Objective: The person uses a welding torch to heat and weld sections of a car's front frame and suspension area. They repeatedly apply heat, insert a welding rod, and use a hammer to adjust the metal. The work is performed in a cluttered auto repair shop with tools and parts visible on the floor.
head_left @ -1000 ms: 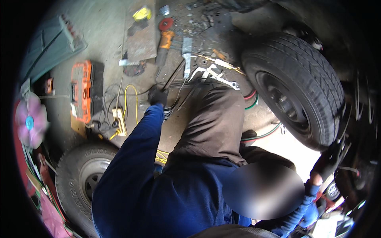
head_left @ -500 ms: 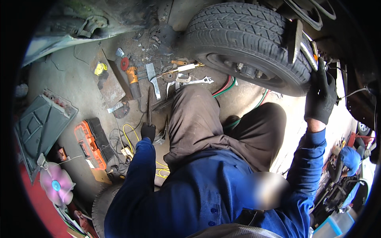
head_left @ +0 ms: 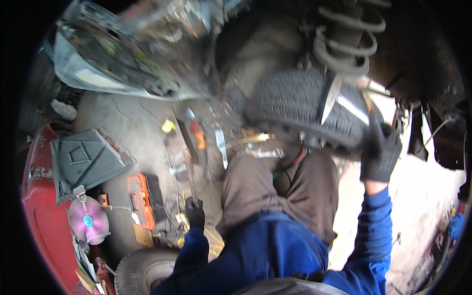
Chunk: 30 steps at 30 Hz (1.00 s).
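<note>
While clenching a blurred dark bar point(head_left: 191, 183), pointed away from the body, in the gloved left hand point(head_left: 195, 215), holds the gloved right hand point(head_left: 381, 156) up by a pale metal piece point(head_left: 353, 109) lying against the tyre tread point(head_left: 290, 101), below a coil spring point(head_left: 345, 49); can't tell if gripping or only touching. Left of the left hand: orange-and-black toolbox point(head_left: 142, 201) on floor point(head_left: 115, 162).

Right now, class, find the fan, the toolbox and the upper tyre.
Fan point(head_left: 88, 221): head view, on its blue hub.
Toolbox point(head_left: 143, 200): head view, on its orange part.
Upper tyre point(head_left: 297, 101): head view, on its tread.
</note>
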Each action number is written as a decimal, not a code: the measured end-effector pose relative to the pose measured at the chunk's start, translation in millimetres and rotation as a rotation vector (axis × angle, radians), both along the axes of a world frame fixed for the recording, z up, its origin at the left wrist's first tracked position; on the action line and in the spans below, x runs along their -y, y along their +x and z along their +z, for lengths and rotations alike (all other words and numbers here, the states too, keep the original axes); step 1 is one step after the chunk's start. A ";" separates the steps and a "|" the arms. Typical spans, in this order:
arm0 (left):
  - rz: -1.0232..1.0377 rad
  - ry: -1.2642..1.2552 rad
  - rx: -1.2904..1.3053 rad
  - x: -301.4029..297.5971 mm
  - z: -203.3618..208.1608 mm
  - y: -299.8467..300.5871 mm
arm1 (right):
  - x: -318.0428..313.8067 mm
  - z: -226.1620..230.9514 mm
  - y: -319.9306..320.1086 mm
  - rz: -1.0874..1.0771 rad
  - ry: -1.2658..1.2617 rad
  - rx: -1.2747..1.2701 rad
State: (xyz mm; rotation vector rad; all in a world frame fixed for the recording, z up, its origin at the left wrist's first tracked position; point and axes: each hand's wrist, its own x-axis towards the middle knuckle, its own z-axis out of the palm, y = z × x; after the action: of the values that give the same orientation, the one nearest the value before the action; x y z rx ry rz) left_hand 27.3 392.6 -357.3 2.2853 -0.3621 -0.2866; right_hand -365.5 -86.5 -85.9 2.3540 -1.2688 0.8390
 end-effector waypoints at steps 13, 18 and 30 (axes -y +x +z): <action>-0.357 -0.263 -0.076 135.4 206.3 -25.1 | -3.7 -4.7 -9.3 0.068 0.160 0.254; -0.406 -0.202 -0.002 184.8 246.4 -45.5 | -6.7 -12.9 -23.2 0.131 0.188 0.299; -0.682 -0.373 -0.114 265.6 313.0 -55.5 | -48.2 16.3 -13.2 0.239 0.357 0.520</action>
State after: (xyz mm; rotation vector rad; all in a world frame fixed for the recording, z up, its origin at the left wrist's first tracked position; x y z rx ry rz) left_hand -28.3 127.0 -44.2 1.7110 -1.0404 -0.6284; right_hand -378.7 -38.3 -69.5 2.7122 -1.4409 1.4838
